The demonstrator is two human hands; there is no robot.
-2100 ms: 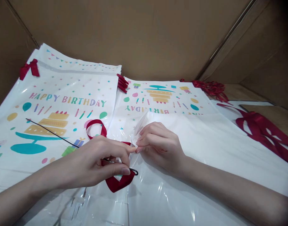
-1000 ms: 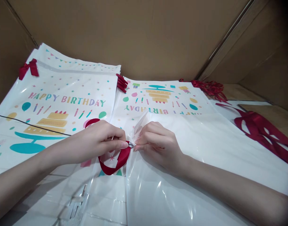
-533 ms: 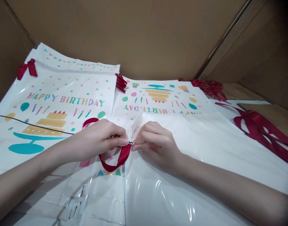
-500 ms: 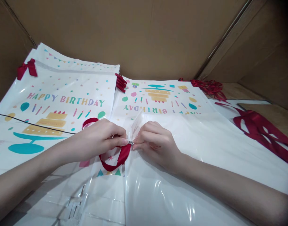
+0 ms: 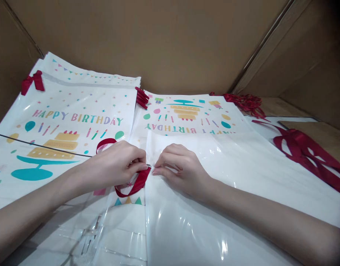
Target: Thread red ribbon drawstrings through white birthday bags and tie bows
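Observation:
My left hand [image 5: 122,160] is closed in a pinch over a thin black rod [image 5: 42,144]. The rod runs in from the left edge and passes out of sight behind my wrist; a small dark tip shows past the fingertips. A loop of red ribbon [image 5: 136,184] hangs just below these fingers, its upper end meeting the bag edge by the tip. My right hand [image 5: 181,166] pinches the left edge of a white plastic bag [image 5: 192,221], close to my left fingertips. How the tip, ribbon and bag join is hidden between the fingers.
A pile of printed birthday bags [image 5: 97,99] lies to the left, with a red bow [image 5: 32,82] on it. More printed bags [image 5: 186,111] lie behind the white one. Loose red ribbons [image 5: 305,151] spread at right, and tangled ribbon [image 5: 247,103] sits near the brown wall [image 5: 158,44].
Both hands have shifted slightly left, still close together. Less of the dark tip shows between them, and the bag edge between my hands looks flatter.

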